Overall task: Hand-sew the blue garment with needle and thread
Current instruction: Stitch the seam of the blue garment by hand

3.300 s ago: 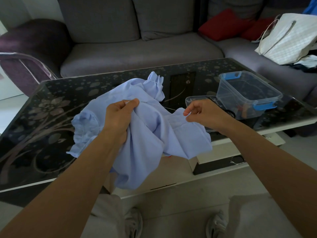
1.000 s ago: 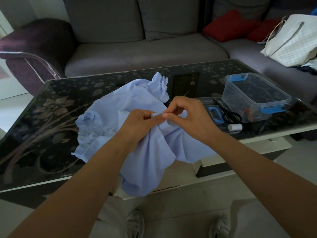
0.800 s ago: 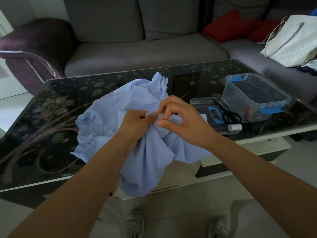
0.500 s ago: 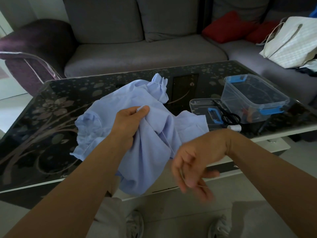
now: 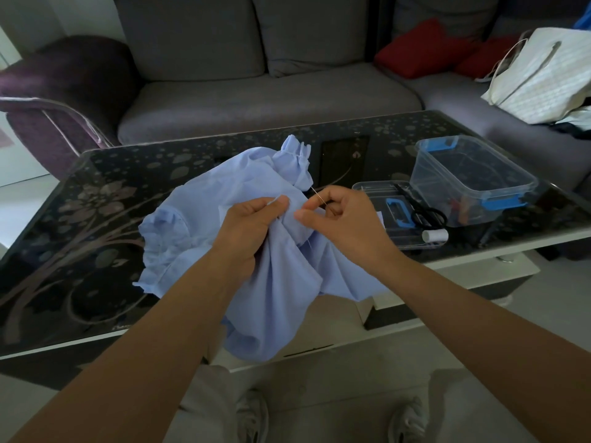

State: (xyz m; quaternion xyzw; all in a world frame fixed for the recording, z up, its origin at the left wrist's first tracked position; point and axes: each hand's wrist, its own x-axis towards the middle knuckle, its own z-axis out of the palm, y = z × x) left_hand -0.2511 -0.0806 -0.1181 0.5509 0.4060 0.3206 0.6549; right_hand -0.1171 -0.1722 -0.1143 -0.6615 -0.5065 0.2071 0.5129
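Left hand (image 5: 252,225): grips bunched blue garment (image 5: 198,225) over the counter (image 5: 80,219).
Right hand (image 5: 345,219): pinches needle (image 5: 318,196) beside the fold.

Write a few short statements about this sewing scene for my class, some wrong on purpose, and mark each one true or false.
1. The right hand pinches a needle. True.
2. The left hand lies flat on the table. False: it grips the blue garment.
3. The scissors lie inside the clear tub. False: they lie on the flat lid beside it.
4. A white spool lies near the scissors. True.
5. Red cushions sit on the grey sofa. True.
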